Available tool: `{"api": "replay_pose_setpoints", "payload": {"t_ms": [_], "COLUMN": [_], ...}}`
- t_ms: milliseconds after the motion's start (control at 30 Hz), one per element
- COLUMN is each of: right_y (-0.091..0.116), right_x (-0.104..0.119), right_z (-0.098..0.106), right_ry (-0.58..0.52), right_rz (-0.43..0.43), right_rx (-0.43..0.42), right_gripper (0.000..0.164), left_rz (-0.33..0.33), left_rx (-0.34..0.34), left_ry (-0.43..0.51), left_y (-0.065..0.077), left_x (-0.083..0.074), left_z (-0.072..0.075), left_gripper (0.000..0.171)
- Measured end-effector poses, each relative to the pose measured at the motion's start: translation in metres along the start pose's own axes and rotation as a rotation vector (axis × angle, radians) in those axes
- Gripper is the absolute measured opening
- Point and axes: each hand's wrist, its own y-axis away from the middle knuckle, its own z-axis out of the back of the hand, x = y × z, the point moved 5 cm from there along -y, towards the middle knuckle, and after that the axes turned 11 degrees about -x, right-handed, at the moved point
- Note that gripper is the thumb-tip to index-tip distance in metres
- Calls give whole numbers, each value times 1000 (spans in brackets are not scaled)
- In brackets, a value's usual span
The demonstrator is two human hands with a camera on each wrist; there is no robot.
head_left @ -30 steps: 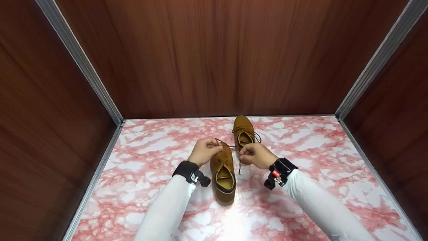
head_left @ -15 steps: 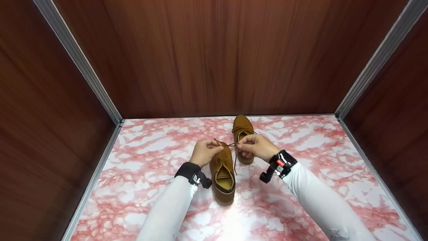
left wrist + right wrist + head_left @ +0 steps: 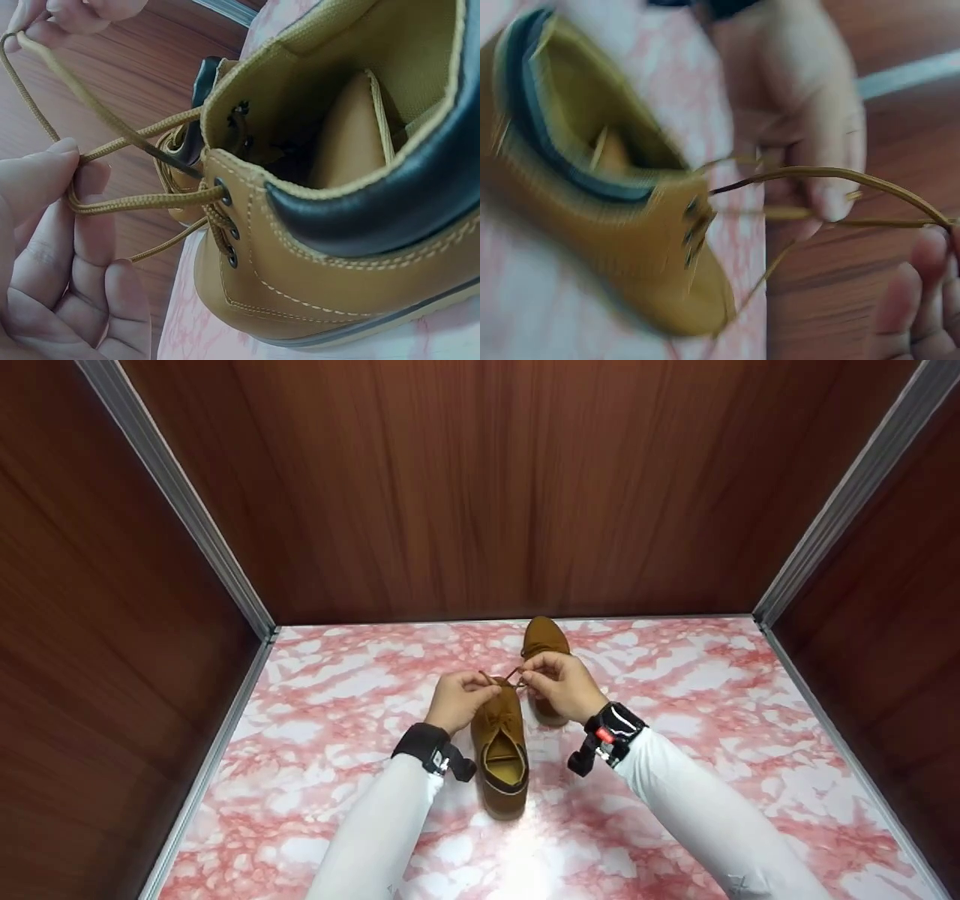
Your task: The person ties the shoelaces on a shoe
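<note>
A tan lace-up shoe [image 3: 501, 720] with a dark padded collar [image 3: 352, 225] stands on the pink-marbled surface, toe pointing away. Over its front, my left hand [image 3: 459, 701] pinches a bent brown shoelace [image 3: 142, 201] between thumb and fingers. My right hand [image 3: 561, 684] is close by on the right and pinches another stretch of lace, drawn up in a narrow bend [image 3: 900, 196]. Lace strands run between the two hands and cross near my left thumb in the left wrist view. The right wrist view is blurred.
The matching tan shoe [image 3: 546, 636] stands further back to the right, partly hidden behind my right hand. Dark wood-patterned panels [image 3: 480, 495] rise at the back and both sides, with grey metal strips [image 3: 187, 502] along the corners.
My right hand has moved up and left, closer to my left hand, bringing the lace with it. The left hand keeps its pinch almost in place, and both shoes stay put.
</note>
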Motion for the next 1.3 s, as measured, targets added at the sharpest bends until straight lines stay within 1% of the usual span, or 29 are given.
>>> {"api": "replay_pose_setpoints", "payload": {"t_ms": [33,100,200,300,433,500,567,667,767,833,933,1000,1167,1300], "right_y": [1,3,6,8,12,13,14,16,18,20,20,19,12,9], "right_x": [3,11,22,29,37,40,41,37,27,21,10,4,-14,-28], "right_z": [-1,-2,-4,-8,-15,-19,-24,-32,-39,-42,-42,-40,-26,-20], "right_ry": [42,141,286,389,482,522,550,589,622,638,636,616,549,516], "right_rz": [59,177,311,421,562,614,643,648,618,595,528,465,316,261], "right_rx": [-6,-21,-37,-19,40,65,95,147,187,209,248,265,244,236], "right_gripper": [14,9,5,4,5,4,4,4,2,2,5,9,14,14], "left_rz": [-5,-10,-9,-6,11,30,54,105,150,165,180,182,178,173], "left_rx": [-3,-4,-5,-1,-1,1,2,8,16,26,49,70,119,157], "left_ry": [0,8,21,30,49,83,112,150,152,148,146,145,103,89], "left_y": [0,0,1,1,2,2,4,6,9,10,12,13,15,17], "left_x": [0,0,-1,-1,3,7,12,21,31,35,41,45,54,60], "left_z": [1,1,0,0,2,4,7,10,12,13,13,12,14,15], "left_gripper": [11,11,10,10,9,9,9,8,8,9,9,10,11,14]}}
